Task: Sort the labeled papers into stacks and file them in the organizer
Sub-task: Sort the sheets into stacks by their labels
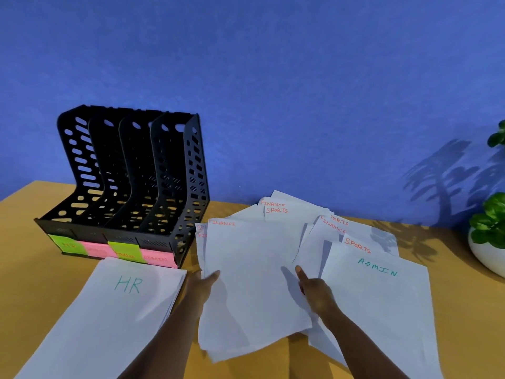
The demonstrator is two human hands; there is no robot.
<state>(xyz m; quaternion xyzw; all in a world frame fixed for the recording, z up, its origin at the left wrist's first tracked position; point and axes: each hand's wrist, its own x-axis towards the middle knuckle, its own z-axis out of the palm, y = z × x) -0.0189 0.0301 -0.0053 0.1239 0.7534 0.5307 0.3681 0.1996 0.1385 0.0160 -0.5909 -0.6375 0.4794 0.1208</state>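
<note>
Head view, wide angle, looking down at tan wooden tabletop (273, 359) w/ blue wall behind.

L hand (203, 285): at 9 o'clock edge of white sheet marked FINANCE in red (251, 285); thumb lies on top of sheet, other fingers hidden under it, so a pinch on that edge.

R hand (317, 294): index finger out straight, tip pressing the FINANCE sheet near its 3 o'clock edge; remaining fingers curled in; holds nothing that I can see.

FINANCE sheet tops a loose fan of white papers w/ red FINANCE / SPORTS labels (295, 214), spreading toward 12–2 o'clock.

White stack lettered ADMIN in green (382, 305): at 3 o'clock of the fan, partly overlapping it.

White stack lettered HR in green (109, 318): at 9 o'clock, apart from L hand.

Black perforated plastic four-slot file organizer (131, 173): 10 o'clock, upright, slots look bare; green and pink sticky labels (117, 253) along front lip, writing mostly unreadable.

Green leafy plant in white pot (489, 242): far 3 o'clock edge.
</note>
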